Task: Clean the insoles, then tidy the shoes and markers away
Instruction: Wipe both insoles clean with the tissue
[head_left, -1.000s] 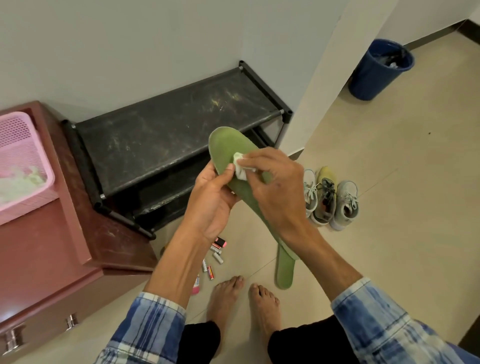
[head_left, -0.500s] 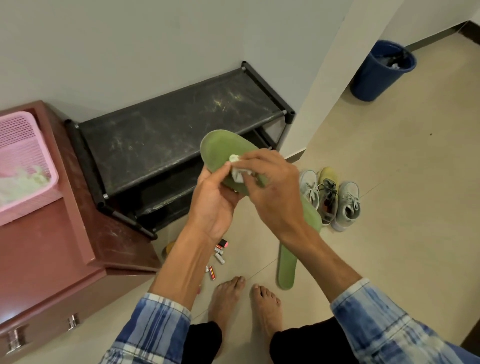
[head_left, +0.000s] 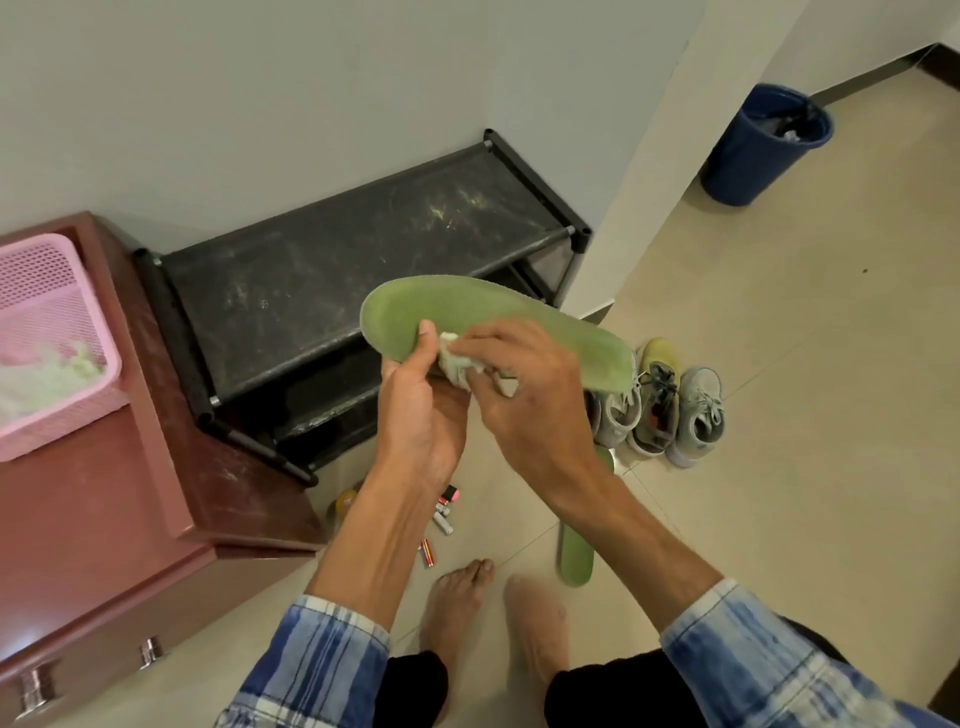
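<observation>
My left hand (head_left: 423, 410) grips a green insole (head_left: 452, 309) from below, thumb on its top face, and holds it nearly level in front of the black shoe rack (head_left: 332, 270). My right hand (head_left: 524, 384) pinches a small white wipe (head_left: 457, 361) against the insole's middle. A second green insole (head_left: 575, 558) lies on the floor, partly hidden by my right forearm. Three shoes (head_left: 670, 405) stand side by side on the floor to the right. Several markers (head_left: 441, 514) lie scattered on the floor under my left wrist.
A reddish-brown cabinet (head_left: 104, 519) stands at the left with a pink mesh basket (head_left: 62, 332) on top holding pale scraps. A blue bin (head_left: 758, 150) is at the far right by the wall. My bare feet (head_left: 493, 613) stand on the beige tiles.
The insole has swung from pointing up and away to lying almost level, its far end now to the right. My right hand has kept the wipe on its surface.
</observation>
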